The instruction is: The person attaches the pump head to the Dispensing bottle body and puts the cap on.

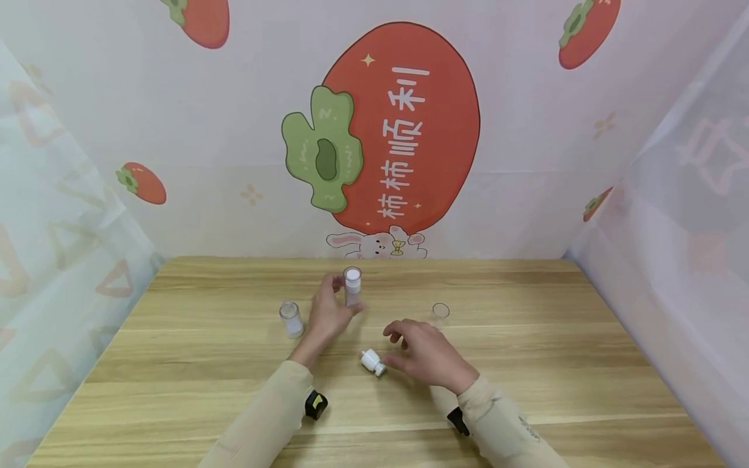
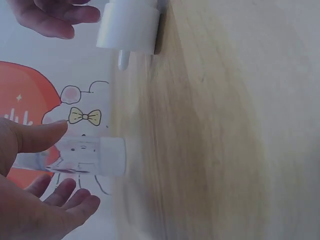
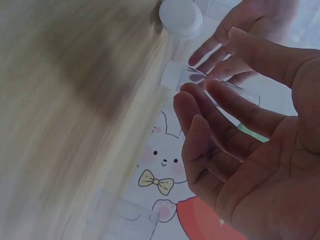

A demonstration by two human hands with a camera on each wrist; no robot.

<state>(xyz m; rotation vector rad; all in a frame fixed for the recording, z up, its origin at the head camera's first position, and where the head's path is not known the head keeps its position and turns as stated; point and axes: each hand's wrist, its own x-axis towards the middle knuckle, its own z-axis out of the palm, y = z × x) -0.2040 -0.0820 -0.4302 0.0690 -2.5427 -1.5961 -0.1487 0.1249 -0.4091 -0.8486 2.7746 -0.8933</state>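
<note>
Bottle point(image 1: 353, 292), clear and white, stands upright on the wood-grain table point(image 1: 193, 377), between the spread thumb and fingers of the left hand point(image 1: 329, 316); I cannot tell whether they touch it. The right hand point(image 1: 430, 354), fingers loosely bent around nothing, is just beside 1 white pump head point(image 1: 372, 363) lying tipped over. 1 clear container point(image 1: 291, 319) stands left of the left hand.

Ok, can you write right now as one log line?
left hand: around clear container | right hand: holding nothing, near white pump top | white pump top: on table
</note>
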